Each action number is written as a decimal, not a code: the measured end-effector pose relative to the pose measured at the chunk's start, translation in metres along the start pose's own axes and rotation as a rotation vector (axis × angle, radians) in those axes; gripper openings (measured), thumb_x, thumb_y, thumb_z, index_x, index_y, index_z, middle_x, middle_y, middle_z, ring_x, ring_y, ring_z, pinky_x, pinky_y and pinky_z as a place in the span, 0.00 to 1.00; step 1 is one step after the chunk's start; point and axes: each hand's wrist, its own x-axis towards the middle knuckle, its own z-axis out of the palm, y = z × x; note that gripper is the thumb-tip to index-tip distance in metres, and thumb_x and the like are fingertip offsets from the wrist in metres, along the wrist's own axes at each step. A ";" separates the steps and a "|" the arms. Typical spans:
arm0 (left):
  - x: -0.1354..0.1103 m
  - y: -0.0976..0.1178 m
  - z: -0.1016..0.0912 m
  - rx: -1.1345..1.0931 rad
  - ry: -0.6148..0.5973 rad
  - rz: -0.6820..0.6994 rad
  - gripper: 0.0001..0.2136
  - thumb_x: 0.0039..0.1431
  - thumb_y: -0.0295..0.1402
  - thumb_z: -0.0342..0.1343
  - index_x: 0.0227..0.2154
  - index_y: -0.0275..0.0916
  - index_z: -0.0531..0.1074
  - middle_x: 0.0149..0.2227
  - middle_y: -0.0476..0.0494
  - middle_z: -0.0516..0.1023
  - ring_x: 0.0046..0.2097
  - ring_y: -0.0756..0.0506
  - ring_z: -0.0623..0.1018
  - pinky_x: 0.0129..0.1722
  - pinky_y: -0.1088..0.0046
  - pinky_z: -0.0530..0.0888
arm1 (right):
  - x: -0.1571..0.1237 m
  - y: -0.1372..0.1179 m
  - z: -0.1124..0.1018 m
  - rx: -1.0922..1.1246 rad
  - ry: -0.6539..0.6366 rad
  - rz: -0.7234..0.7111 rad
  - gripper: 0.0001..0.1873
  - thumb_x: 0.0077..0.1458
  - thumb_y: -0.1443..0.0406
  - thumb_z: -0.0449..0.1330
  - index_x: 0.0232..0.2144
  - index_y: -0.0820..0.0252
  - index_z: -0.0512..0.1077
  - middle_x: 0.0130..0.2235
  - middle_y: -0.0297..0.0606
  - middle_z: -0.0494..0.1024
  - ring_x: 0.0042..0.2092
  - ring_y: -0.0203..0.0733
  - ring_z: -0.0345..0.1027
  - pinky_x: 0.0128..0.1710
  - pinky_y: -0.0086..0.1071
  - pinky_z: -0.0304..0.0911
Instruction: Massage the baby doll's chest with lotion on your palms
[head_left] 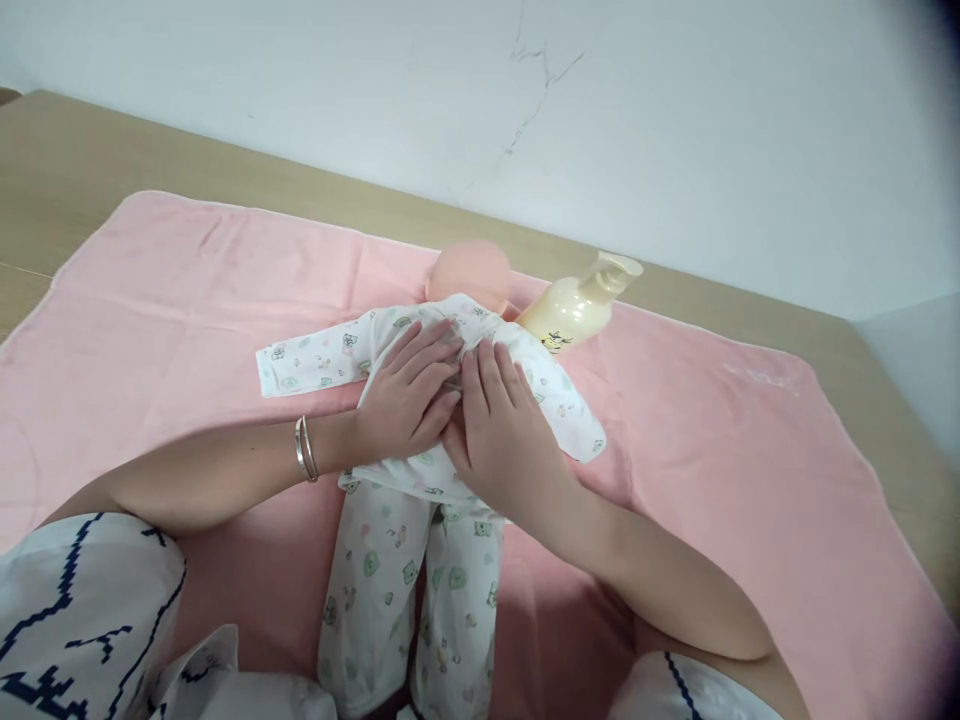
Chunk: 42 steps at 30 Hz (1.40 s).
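Note:
A small white baby top (566,400) with a printed pattern is spread on the pink blanket, one sleeve stretched to the left and the other to the right. Both hands meet on its chest. My left hand (409,390) is bent inward, fingers and thumb closed on the fabric near the middle. Against it, my right hand (510,430) has its fingertips at the same spot, gripping the cloth; the exact pinch is partly hidden. Matching baby trousers (379,590) extend below the top. A smooth peach-coloured round form (469,275), like a doll's head, shows above the collar.
A pale yellow pump bottle (577,305) lies tilted beside the right shoulder of the top. Under everything is the pink blanket (187,290), on a wooden table (225,165) that meets a cracked white wall (675,140).

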 end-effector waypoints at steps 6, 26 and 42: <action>-0.001 0.003 -0.003 0.047 0.066 0.001 0.12 0.63 0.32 0.47 0.46 0.38 0.71 0.51 0.37 0.78 0.62 0.39 0.71 0.63 0.49 0.67 | -0.009 -0.005 -0.012 -0.014 -0.012 -0.046 0.31 0.65 0.61 0.49 0.62 0.82 0.61 0.65 0.65 0.60 0.68 0.68 0.49 0.63 0.57 0.59; -0.004 -0.005 0.005 -0.104 0.017 -0.248 0.27 0.70 0.45 0.40 0.67 0.44 0.48 0.70 0.35 0.52 0.71 0.36 0.54 0.69 0.46 0.54 | 0.027 0.040 0.023 0.241 0.241 -0.093 0.30 0.64 0.62 0.48 0.67 0.49 0.51 0.71 0.39 0.49 0.72 0.57 0.36 0.67 0.67 0.41; 0.001 -0.017 0.002 -0.146 -0.025 -0.166 0.22 0.68 0.47 0.42 0.63 0.56 0.57 0.65 0.53 0.62 0.69 0.39 0.59 0.70 0.48 0.56 | 0.017 0.033 0.017 0.143 0.491 -0.062 0.31 0.60 0.59 0.48 0.64 0.59 0.52 0.71 0.43 0.48 0.73 0.53 0.24 0.71 0.54 0.35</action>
